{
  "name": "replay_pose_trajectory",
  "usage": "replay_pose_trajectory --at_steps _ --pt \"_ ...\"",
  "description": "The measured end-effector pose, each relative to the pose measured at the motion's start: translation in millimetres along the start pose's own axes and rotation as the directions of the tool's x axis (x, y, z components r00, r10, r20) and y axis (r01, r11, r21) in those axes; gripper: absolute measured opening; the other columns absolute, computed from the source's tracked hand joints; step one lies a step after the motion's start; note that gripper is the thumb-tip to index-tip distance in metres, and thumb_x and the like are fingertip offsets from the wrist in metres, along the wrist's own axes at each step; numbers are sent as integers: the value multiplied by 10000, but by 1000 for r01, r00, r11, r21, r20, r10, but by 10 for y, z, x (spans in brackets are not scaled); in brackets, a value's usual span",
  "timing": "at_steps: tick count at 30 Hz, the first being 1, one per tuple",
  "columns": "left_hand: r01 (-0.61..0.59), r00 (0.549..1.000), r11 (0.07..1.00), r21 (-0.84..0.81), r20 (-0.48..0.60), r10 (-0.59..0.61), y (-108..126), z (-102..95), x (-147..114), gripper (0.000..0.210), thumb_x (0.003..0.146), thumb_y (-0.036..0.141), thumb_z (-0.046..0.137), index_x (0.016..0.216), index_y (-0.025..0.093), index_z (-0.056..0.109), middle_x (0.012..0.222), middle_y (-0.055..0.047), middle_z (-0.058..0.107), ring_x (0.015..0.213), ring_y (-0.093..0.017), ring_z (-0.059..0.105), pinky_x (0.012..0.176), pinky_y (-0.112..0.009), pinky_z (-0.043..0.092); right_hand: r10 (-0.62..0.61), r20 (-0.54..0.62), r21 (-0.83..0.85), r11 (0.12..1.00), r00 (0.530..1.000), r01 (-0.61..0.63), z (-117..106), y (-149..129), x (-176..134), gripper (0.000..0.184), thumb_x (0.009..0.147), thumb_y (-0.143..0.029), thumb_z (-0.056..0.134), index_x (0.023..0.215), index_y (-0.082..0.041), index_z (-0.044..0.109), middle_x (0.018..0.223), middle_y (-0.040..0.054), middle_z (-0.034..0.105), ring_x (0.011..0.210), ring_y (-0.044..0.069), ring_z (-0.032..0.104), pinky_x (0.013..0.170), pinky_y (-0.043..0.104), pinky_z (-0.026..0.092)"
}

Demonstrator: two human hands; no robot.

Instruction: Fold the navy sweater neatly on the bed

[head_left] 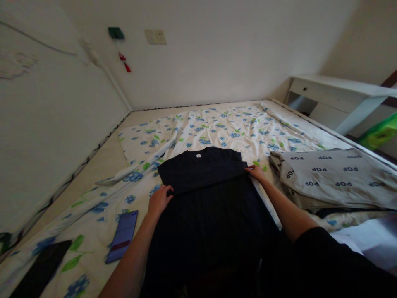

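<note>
Head view looks down a bed spread with a white sheet printed in blue flowers and green leaves. A dark navy shirt lies flat on the sheet near the middle of the bed's near half, collar towards the far wall, its upper part folded so the sides make straight edges. The left hand rests on the shirt's left edge, fingers curled over the cloth — pressing or pinching, though I cannot tell whether any fabric is truly gripped. The right hand lies at the shirt's right edge just below the shoulder, fingertips touching the fold, and again the grip cannot be made out. The two hands are well apart, one on either side of the garment.

To the right, near the bed's right edge, lies a folded grey cloth printed with the word POP. Near the left hand, on the sheet, a phone lies with its screen lit; a dark tablet sits at the bed's near left corner. Beyond the right edge stands a white desk.
</note>
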State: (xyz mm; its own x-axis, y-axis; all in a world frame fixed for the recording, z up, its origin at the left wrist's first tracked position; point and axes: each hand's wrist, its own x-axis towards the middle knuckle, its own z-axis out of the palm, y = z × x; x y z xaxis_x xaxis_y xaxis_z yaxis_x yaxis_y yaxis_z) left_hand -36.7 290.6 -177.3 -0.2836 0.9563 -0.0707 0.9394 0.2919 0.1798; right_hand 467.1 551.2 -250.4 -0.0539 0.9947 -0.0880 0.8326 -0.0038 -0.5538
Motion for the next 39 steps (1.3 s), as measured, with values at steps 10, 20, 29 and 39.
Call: replay_pose_trajectory --at_steps 10,20,29,39 --pt "239 971 967 86 -22 -238 -320 -306 31 155 940 323 664 1057 273 753 1174 -75 830 1107 -334 775 839 -360 545 -16 -142 278 959 990 55 -30 -490 82 312 990 -377 678 1209 -188 796 1109 79 846 982 219 793 930 313 604" --pt "237 959 967 95 133 -249 -345 -76 79 94 839 289 733 926 279 698 1105 -53 844 1073 -312 796 835 -350 553 102 14 -4 995 995 -102 -19 -126 49 195 911 -250 795 1096 -191 807 996 73 853 964 223 819 867 277 578" --pt "267 917 963 44 295 -268 -255 -92 253 569 873 824 668 853 258 724 974 -109 830 975 -351 795 846 -390 562 69 68 -38 997 995 -67 66 -59 67 291 961 -308 764 1231 -201 773 1123 83 869 1049 238 820 898 289 569" --pt "-136 991 978 157 38 132 355 -121 1241 445 1034 391 552 1397 199 726 1510 -178 697 1414 -328 634 1222 -443 455 20 86 -58 998 996 -15 133 123 226 246 972 -310 763 1183 -197 823 1154 118 856 1123 286 797 945 327 555"
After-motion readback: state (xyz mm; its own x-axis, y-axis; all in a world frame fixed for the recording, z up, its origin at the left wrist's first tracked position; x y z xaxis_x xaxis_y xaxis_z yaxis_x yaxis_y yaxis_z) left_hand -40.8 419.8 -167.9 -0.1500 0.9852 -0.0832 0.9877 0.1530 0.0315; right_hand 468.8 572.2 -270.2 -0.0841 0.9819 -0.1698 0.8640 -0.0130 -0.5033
